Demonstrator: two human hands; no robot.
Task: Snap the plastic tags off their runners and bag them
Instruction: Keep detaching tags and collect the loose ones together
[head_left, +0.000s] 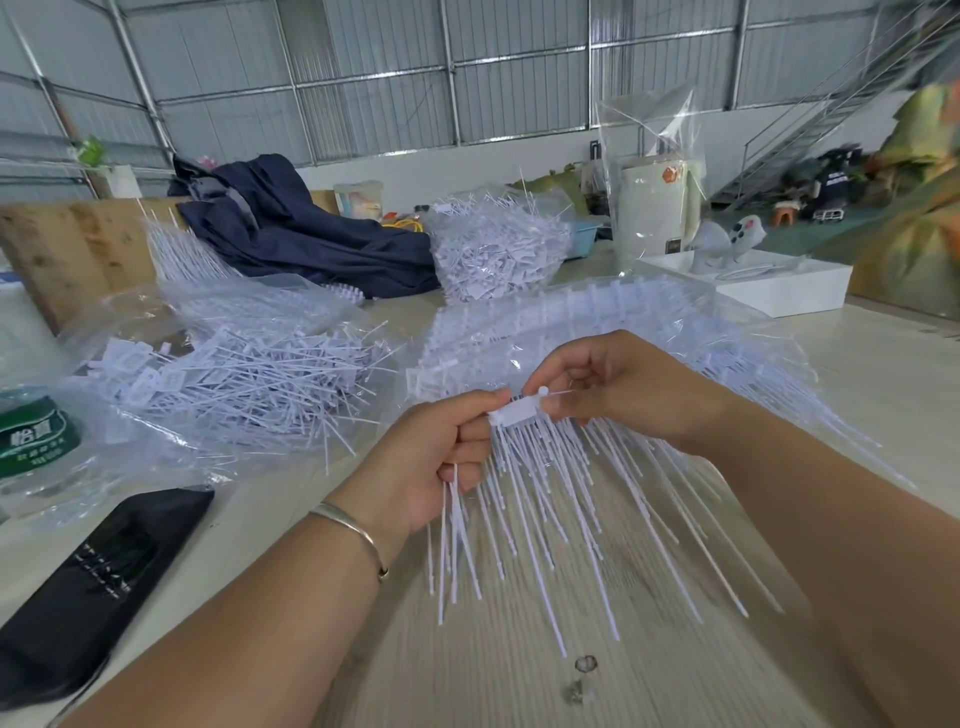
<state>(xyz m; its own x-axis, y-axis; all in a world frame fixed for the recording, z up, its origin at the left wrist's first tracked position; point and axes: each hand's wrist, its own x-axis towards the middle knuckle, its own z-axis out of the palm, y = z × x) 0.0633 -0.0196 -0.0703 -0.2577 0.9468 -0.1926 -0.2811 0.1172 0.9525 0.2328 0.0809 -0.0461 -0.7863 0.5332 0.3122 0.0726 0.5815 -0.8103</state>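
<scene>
The strip of plastic tags (519, 413), still joined to its runner, is held above the pale wood-grain table (519, 670) between both hands, its long thin tails hanging down and fanning toward the viewer. The left hand (441, 457) pinches the strip's left end between thumb and forefinger, and its lower fingers curl round a small bundle of loose tag tails (449, 535). A thin metal bangle (353, 530) sits on that wrist. The right hand (613, 387) pinches the strip's right end, thumb and fingertips pressed together beside a small round nub on the runner.

Just behind the hands lies a clear bag of unbroken tag strips (597, 322), tails spreading right. To the left, an open clear bag (234, 374) holds a heap of loose tags. Farther back stands another filled bag of tags (498, 249), beside a dark blue cloth (311, 234). A black pouch (98, 587) lies near the left forearm, with a green-labelled bottle (36, 436) beyond it. A white tray (769, 283) and a white appliance (654, 208) stand at the right rear.
</scene>
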